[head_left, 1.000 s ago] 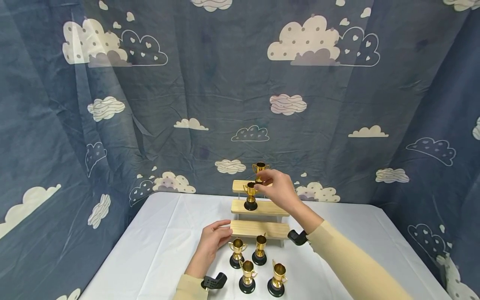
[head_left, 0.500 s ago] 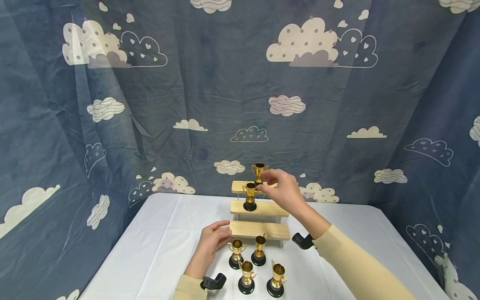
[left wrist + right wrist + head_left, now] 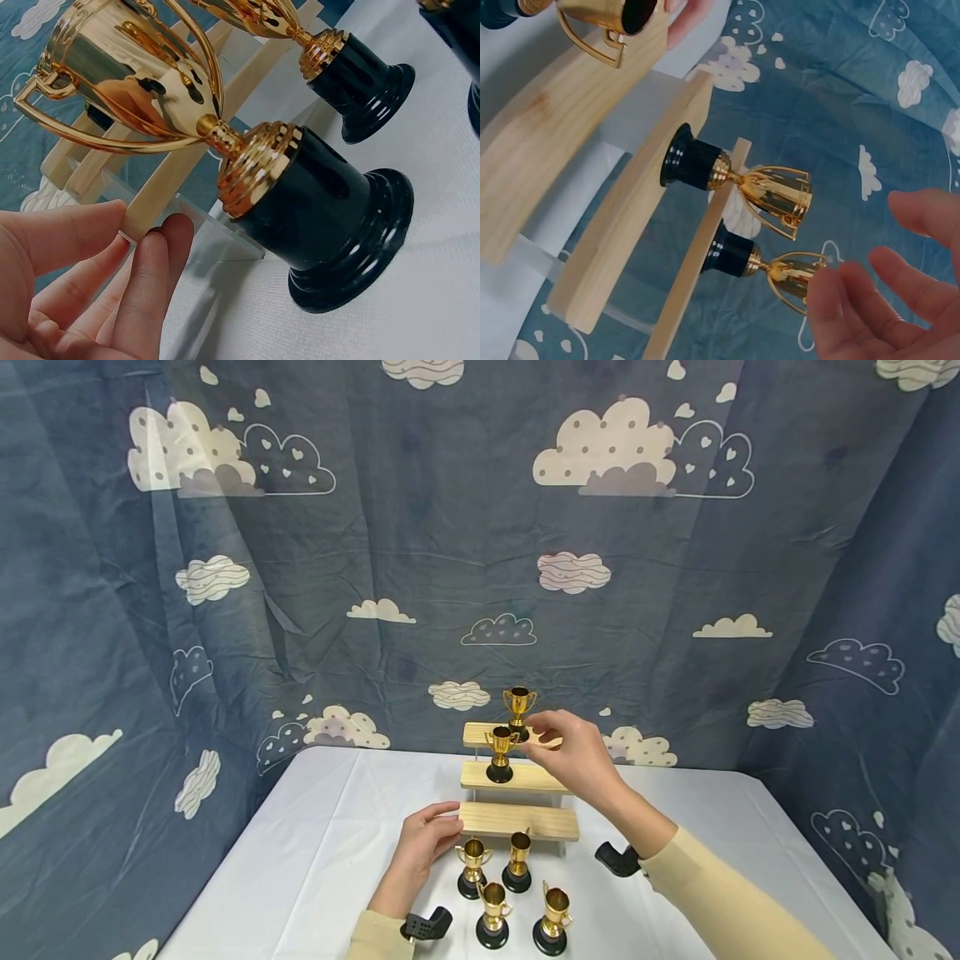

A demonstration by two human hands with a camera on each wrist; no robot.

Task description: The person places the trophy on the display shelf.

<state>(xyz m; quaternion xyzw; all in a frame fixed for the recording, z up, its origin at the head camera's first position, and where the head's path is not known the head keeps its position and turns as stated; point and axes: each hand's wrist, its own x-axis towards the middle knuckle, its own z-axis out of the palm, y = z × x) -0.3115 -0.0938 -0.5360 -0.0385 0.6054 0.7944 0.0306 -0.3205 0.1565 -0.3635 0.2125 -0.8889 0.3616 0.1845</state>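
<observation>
A three-step display stand with wooden shelves (image 3: 519,821) stands on the table. My left hand (image 3: 423,842) pinches the left end of its lowest shelf; in the left wrist view the thumb and fingers (image 3: 146,277) meet at the shelf's corner. One gold trophy cup (image 3: 500,752) with a black base stands upright at the left of the middle shelf. Another trophy cup (image 3: 519,706) stands on the top shelf. My right hand (image 3: 573,752) hovers just right of these two, holding nothing. Its fingers (image 3: 829,300) are loosely bent and parted in the right wrist view.
In front of the stand, several more trophy cups (image 3: 493,917) stand upright on the white tablecloth (image 3: 300,860), one (image 3: 473,866) close beside my left hand. A dark cloud-print curtain (image 3: 450,527) hangs behind and at both sides.
My right hand has drawn back to the right and slightly down from the two trophy cups on the shelves. The cups stay put, and my left hand keeps its place on the lowest shelf.
</observation>
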